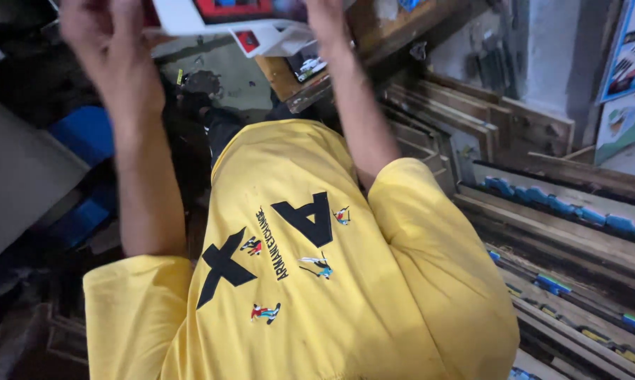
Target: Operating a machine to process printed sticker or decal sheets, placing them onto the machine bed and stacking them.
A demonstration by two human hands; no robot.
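I look down at my own yellow shirt [310,281] with both forearms raised toward the top of the view. My left hand [110,42] is blurred, its fingers curled at the left end of a white carton [191,17] with red and dark printing. At the carton's right end is my right hand [328,24], partly cut off by the frame edge. The carton is held up between the two hands, and a white flap [271,39] with a small red mark hangs below it. Most of the carton lies outside the view.
Stacked wooden frames [472,127] and long wooden slats with blue pieces [563,207] fill the right side. A wooden board with a dark small item [307,67] lies beyond the carton. Printed posters [630,77] hang at the far right. A grey panel [15,176] and blue objects [85,130] sit left.
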